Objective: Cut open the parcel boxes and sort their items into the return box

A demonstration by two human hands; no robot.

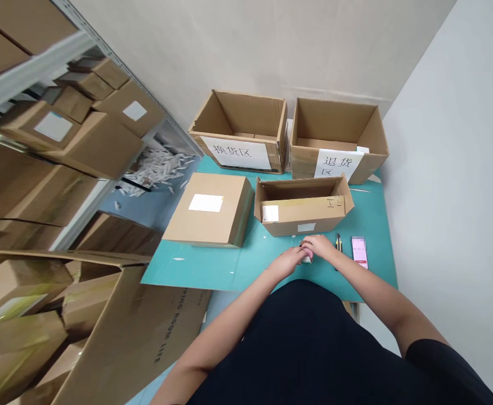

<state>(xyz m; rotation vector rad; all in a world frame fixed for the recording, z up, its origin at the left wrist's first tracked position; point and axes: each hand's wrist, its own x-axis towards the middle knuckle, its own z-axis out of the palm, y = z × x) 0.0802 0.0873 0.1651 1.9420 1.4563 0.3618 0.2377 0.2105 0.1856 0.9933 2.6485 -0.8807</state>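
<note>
Close together over the front half of the table, my left hand (287, 262) and my right hand (319, 246) meet with curled fingers on a small pink-and-white thing (307, 259). The fingers cover most of it, so its kind does not show. Just beyond them stands a narrow open carton (305, 227) with a taped flat box (301, 211) in it. To the right of my right hand lies a yellow-and-black utility knife (338, 243). Further right is a phone (359, 253) with a lit pink screen.
A closed carton (206, 205) with a white label sits left on the green tabletop (204, 261). Two open boxes (236, 152) (339, 163) with handwritten signs stand at the back. Shelves of cartons (98, 140) and a large filled box (137, 332) are on the left; a wall (453, 169) borders the right.
</note>
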